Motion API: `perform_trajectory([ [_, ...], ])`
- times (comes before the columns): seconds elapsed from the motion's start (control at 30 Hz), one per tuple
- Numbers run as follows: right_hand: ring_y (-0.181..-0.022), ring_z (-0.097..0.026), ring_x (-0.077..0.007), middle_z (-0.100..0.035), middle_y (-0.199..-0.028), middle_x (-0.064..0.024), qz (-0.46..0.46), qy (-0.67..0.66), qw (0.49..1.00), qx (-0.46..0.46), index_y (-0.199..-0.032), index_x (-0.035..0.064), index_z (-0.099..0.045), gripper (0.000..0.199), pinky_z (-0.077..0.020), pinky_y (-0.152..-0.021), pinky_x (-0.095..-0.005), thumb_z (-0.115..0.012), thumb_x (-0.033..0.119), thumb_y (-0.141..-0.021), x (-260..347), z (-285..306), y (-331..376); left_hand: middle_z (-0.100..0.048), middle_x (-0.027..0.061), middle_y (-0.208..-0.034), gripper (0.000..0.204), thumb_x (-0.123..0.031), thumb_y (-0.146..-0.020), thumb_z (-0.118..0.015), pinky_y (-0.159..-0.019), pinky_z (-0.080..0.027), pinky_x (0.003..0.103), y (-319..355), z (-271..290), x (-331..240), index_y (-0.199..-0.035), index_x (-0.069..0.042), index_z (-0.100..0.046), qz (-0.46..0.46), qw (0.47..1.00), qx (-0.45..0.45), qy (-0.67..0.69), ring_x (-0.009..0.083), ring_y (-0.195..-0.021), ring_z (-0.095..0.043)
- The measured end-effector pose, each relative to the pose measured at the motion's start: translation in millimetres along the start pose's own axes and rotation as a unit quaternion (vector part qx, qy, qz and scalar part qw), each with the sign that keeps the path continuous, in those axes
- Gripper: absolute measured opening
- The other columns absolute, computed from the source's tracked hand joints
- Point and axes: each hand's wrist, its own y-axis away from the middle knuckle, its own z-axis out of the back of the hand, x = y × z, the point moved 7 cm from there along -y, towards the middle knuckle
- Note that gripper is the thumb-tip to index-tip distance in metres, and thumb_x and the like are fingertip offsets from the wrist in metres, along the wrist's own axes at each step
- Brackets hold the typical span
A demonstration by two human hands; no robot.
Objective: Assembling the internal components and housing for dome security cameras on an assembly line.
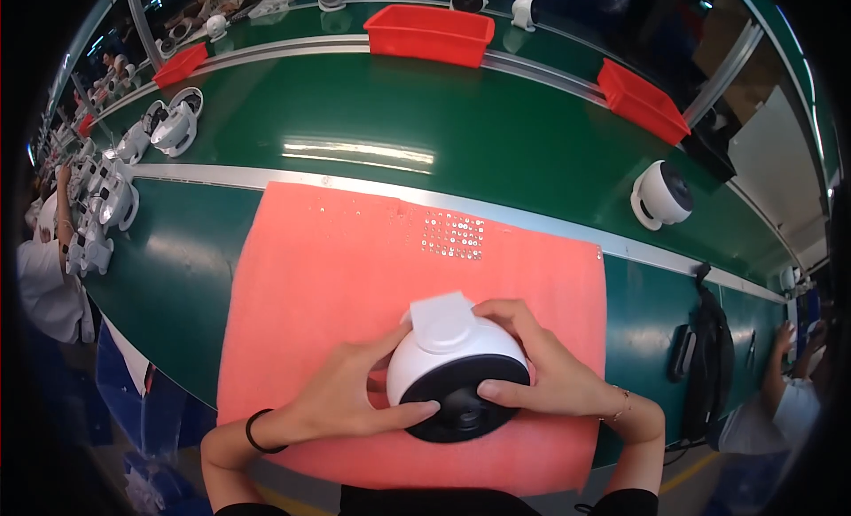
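Note:
A white ball-shaped device (461, 352) with a black, glossy round face and a flat white foot lies on a pink foam mat (310, 277), its face turned toward me. My left hand (350, 387) grips it from the left, with the thumb on the black face. From the other side my right hand (550, 370) holds it, its thumb also on the face and the fingers by the white foot. Beyond the device, rows of small metal screws (454, 236) stand in the mat.
A green conveyor belt (355, 99) runs behind a metal rail. Another white device (663, 195) sits on it at right. Red bins (430, 35) line the far side. White housings (111, 197) crowd the left, near a co-worker. A black power tool (707, 361) lies right of the mat.

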Motion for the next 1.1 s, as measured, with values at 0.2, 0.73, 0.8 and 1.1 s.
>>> perform_trajectory([
  [0.2,-0.093,-0.059,-0.0257,-0.060,-0.094,-0.0168,0.177,0.127,0.962,-0.165,-0.111,0.0041,-0.034,0.074,-0.0439,-0.082,-0.0342,-0.079,0.032,-0.059,19.0,26.9,-25.6,-0.059,0.0208,-0.103,0.080,-0.025,-0.066,-0.074,-0.080,-0.051,0.036,-11.6,10.2,-24.8,-0.129,0.006,-0.034,-0.138,0.979,-0.106,-0.104,0.0266,-0.095,-0.060],
  [0.73,-0.103,-0.054,-0.0273,-0.050,-0.113,-0.0200,0.322,0.110,0.876,-0.341,-0.136,0.0002,-0.021,0.096,-0.0475,-0.086,-0.0366,-0.077,0.021,-0.061,81.6,46.2,-89.2,-0.040,0.0093,-0.131,0.071,-0.064,-0.083,-0.032,-0.097,-0.037,0.043,-116.0,95.8,-43.4,-0.131,-0.012,-0.033,-0.289,0.810,-0.228,0.457,0.0250,-0.119,-0.041],
  [0.8,-0.102,-0.055,-0.0267,-0.052,-0.112,-0.0200,0.336,0.098,0.872,-0.343,-0.136,-0.0003,-0.021,0.097,-0.0491,-0.083,-0.0356,-0.077,0.022,-0.060,76.6,50.9,-97.0,-0.040,0.0087,-0.130,0.073,-0.067,-0.082,-0.031,-0.096,-0.038,0.042,-124.2,100.5,-39.9,-0.131,-0.013,-0.033,-0.294,0.794,-0.278,0.454,0.0248,-0.119,-0.041],
  [1.1,-0.103,-0.052,-0.0263,-0.042,-0.120,-0.0171,0.160,-0.321,0.872,-0.333,-0.130,0.0026,-0.023,0.080,-0.0484,-0.081,-0.0403,-0.069,0.036,-0.073,-21.6,121.7,-156.1,-0.040,0.0161,-0.125,0.068,-0.057,-0.079,-0.051,-0.086,-0.044,0.047,-227.6,92.7,3.5,-0.125,-0.009,-0.037,-0.049,0.909,-0.146,0.388,0.0327,-0.109,-0.048],
])
